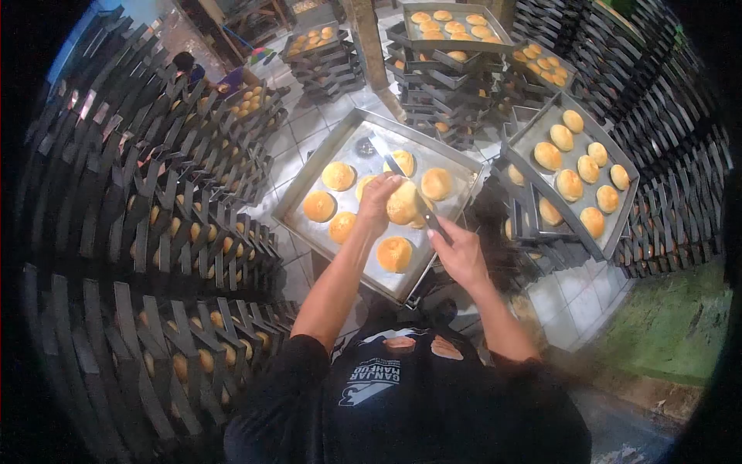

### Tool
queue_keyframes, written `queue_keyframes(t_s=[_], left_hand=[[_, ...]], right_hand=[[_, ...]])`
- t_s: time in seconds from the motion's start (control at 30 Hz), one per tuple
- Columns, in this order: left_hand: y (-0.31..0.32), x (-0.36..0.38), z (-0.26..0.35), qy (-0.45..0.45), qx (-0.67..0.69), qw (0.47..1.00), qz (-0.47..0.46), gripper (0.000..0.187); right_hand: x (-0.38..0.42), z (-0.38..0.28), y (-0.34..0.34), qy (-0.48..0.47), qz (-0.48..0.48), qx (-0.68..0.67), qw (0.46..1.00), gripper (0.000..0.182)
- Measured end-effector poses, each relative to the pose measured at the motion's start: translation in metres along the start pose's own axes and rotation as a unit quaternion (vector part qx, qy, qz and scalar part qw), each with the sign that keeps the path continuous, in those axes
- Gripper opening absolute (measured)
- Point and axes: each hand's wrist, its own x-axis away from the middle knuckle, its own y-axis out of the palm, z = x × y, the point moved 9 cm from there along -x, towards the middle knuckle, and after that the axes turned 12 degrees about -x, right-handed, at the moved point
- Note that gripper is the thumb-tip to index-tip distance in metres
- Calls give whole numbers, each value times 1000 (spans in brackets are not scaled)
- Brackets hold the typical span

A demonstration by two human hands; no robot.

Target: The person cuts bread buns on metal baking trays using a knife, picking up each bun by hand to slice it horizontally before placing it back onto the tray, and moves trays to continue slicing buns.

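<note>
My left hand (379, 199) is closed around a round golden bun (402, 206), held over a metal baking tray (309, 179) in front of me. My right hand (459, 254) grips a knife (393, 158) by its dark handle. The blade runs across or into the held bun, and its tip shows beyond my left fingers; how deep it sits I cannot tell. Around them on the tray lie several more buns, among them a browned one (394, 254) near the front corner and a paler one (338, 176) at the left.
To my right, another tray of buns (570, 185) rests at an angle on a stack. Tall stacks of dark trays (139, 224) line the left side, more (649, 93) rise at the right. A wooden post (366, 46) stands ahead. Far left, a person (189, 68) is partly hidden.
</note>
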Motion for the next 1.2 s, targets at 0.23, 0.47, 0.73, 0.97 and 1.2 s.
queue_keyframes(t_s=[0.23,0.47,0.73,0.97,1.2], left_hand=[[-32,2,11,-8,-20,1000,9,20],[-11,-3,-2,-27,30,999,-5,29],[-8,-1,-19,-58,12,998,-9,40],[-31,-20,8,-34,0,999,19,39],[-39,-30,-41,-56,44,995,69,37]], right_hand=[[48,31,-4,-24,13,-10,1000,39],[10,20,-1,1,-6,10,1000,37],[16,23,3,-15,-5,29,999,40],[18,38,2,-31,-24,22,999,41],[-10,57,31,-16,-9,-9,1000,41]])
